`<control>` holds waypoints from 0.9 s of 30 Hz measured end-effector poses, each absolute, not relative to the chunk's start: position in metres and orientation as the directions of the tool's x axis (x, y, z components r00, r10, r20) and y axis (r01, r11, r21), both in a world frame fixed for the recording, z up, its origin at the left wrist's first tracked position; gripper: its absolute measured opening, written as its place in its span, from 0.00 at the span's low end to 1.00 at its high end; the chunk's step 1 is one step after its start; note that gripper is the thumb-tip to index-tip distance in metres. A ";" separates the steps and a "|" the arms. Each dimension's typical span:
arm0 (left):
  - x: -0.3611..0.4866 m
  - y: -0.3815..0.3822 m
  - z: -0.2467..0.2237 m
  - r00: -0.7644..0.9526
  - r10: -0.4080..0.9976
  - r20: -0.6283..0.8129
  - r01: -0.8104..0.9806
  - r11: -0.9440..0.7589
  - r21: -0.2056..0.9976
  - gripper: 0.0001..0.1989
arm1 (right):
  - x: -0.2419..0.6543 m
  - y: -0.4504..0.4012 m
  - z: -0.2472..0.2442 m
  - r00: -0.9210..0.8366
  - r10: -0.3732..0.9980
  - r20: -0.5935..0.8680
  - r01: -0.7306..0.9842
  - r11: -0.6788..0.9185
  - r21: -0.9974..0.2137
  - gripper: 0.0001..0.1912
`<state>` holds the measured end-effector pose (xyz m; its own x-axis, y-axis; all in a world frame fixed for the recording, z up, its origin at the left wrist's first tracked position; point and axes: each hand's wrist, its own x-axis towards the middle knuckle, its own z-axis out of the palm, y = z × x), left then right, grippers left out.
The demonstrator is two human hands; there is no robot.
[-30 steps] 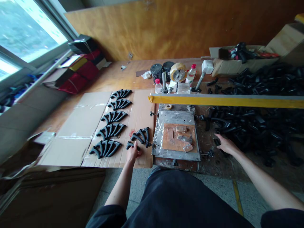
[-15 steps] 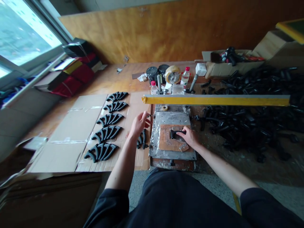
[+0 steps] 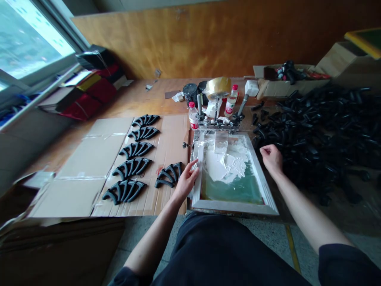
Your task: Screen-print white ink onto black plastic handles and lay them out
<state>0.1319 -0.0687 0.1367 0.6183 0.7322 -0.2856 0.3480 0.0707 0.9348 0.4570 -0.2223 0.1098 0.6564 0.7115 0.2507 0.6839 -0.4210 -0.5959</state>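
Note:
A silver-framed printing screen lies lowered over the work plate, with thick white paste spread on its green mesh. Its flat squeegee-like blade stands in the paste near the far end. My left hand is open at the screen's left rail, fingers stretched out; whether they touch it I cannot tell. Beyond the right rail, my right hand hovers with curled fingers, nothing visible in it, beside a heap of black handle-like parts. Whatever lies under the screen is hidden.
Rows of curved black parts lie on flattened cardboard to the left, with a smaller group nearer the screen. Behind stand a tape roll, two red-capped bottles and dark tubs. An open carton sits back right.
The screen has swung down over the plate. My right hand has let go of the black part and moved right. My left hand has come lower, toward the left rail.

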 end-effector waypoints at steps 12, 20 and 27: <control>0.137 -0.067 0.076 0.540 0.756 -0.370 0.558 0.007 0.830 0.28 | 0.357 -0.148 0.128 0.103 0.992 0.072 0.953 -0.078 -0.293 0.04; 0.136 -0.069 0.071 0.542 0.764 -0.350 0.568 -0.026 0.823 0.26 | 0.372 -0.192 0.137 -0.319 0.948 0.005 0.874 0.296 -0.386 0.12; 0.135 -0.070 0.074 0.556 0.757 -0.343 0.554 -0.029 0.832 0.28 | 0.349 -0.193 0.119 -0.200 0.952 0.231 0.917 0.264 -0.299 0.17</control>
<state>0.1352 -0.0696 0.0739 0.5556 0.7573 -0.3433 0.5540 -0.0292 0.8320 0.3491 -0.1934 0.1192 -0.1995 0.9524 0.2307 0.9169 0.2645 -0.2989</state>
